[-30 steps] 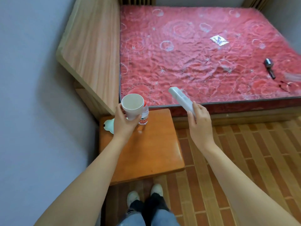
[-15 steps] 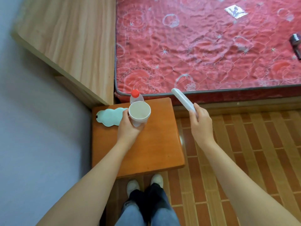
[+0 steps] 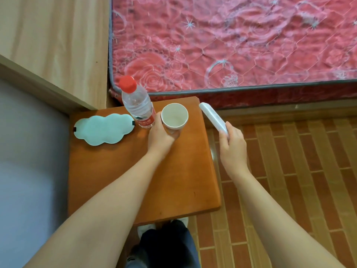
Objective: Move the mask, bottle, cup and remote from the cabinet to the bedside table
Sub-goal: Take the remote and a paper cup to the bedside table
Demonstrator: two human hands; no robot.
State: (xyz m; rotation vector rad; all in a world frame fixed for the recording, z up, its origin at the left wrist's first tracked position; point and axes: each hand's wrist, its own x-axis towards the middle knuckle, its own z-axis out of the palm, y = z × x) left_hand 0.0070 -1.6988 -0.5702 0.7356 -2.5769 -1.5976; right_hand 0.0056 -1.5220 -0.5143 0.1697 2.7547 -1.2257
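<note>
On bedside table (image 3: 173, 171), white cup (image 3: 174, 117), cloud-shaped mask (image 3: 103, 129)

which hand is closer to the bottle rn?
Left. The left hand grips the cup right beside the bottle, its thumb side almost at the label. The right hand holds the remote off the table's right edge, well apart.

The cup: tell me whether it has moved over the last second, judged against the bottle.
Yes. The cup, held in the left hand, has shifted from in front of the bottle to its right side.
</note>
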